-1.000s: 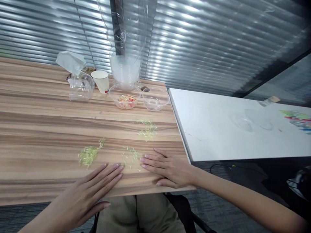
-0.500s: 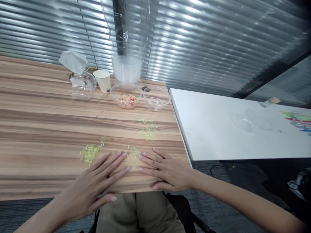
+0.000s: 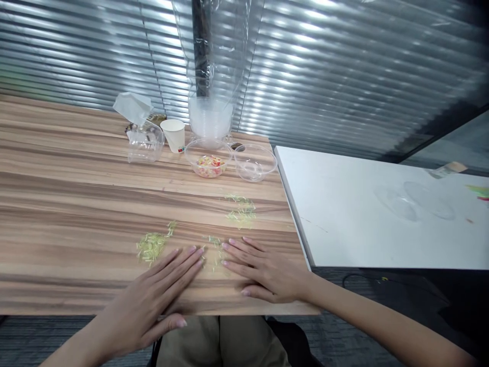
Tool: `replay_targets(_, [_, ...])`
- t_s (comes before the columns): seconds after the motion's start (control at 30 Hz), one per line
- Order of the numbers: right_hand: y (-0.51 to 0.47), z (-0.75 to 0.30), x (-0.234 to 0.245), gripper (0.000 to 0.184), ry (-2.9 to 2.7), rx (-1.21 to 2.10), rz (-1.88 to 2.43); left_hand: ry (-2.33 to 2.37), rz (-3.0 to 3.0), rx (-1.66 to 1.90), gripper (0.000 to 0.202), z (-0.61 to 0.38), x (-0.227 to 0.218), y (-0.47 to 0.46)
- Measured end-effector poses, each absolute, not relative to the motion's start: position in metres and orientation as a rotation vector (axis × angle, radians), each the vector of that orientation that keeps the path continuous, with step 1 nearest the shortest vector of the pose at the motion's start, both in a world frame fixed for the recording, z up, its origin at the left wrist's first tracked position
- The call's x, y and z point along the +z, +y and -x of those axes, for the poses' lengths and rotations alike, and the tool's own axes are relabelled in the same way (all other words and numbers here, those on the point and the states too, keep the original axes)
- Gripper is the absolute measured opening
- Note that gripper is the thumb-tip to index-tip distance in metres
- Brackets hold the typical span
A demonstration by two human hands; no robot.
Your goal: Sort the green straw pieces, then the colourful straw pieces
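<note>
My left hand [image 3: 160, 288] lies flat near the front edge of the wooden table [image 3: 69, 204], its fingers stretched out and nearly together, thumb apart. Opposite it, my right hand [image 3: 267, 271] rests palm down with fingers spread. Between the fingertips of both hands is a thin scatter of short pale green pieces [image 3: 214, 247], like cut bits of straw. A denser yellow-green pile [image 3: 152, 246] sits just beyond my left fingers. Farther off, ahead of my right hand, lies a looser pale green patch [image 3: 241, 211]. Neither hand grips anything.
At the back stand a clear bowl of red and yellow bits [image 3: 210, 166], another clear bowl [image 3: 255, 165], a paper cup [image 3: 174, 136], stacked clear containers [image 3: 211, 117] and a clear plastic box [image 3: 145, 145]. A white table [image 3: 344, 204] adjoins on the right.
The view has shifted, so the table items appear farther right and slightly lower. My left fingers have drawn closer together. My right hand has come nearer the scattered green pieces.
</note>
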State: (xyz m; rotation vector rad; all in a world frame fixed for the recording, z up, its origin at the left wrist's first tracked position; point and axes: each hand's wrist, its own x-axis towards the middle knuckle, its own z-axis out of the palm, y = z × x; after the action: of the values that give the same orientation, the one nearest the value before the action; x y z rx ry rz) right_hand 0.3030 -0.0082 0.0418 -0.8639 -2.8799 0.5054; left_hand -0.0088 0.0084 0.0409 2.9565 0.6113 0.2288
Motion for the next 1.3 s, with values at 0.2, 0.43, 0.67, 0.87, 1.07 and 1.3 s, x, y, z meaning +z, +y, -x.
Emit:
replay_targets(0.2, [0.013,-0.291,0.036,0.064,-2.839,0.419,0.882,0.766,-2.898,0.269,0.071,0.008,0.036,0.014])
replay_targets(0.43, [0.028,-0.279,0.031,0.063,-2.835,0.368,0.798,0.809,-2.841,0.285,0.073,-0.009,0.028,0.025])
replay_targets(0.67, [0.001,-0.293,0.035,0.062,-2.828,0.42,0.748,0.719,-2.914,0.41,0.076,-0.015,0.028,0.023])
replay_targets(0.87, [-0.011,-0.321,0.032,0.054,-2.65,0.259,1.071,0.659,-2.915,0.479,0.074,-0.052,0.025,0.027])
replay_targets(1.07, [-0.007,-0.338,0.031,0.053,-2.579,0.168,1.264,0.602,-2.801,0.415,0.067,-0.071,0.025,0.036])
replay_targets(1.3, [0.003,-0.328,0.029,0.046,-2.592,0.01,1.152,0.901,-2.68,0.597,0.059,-0.075,0.015,0.058])
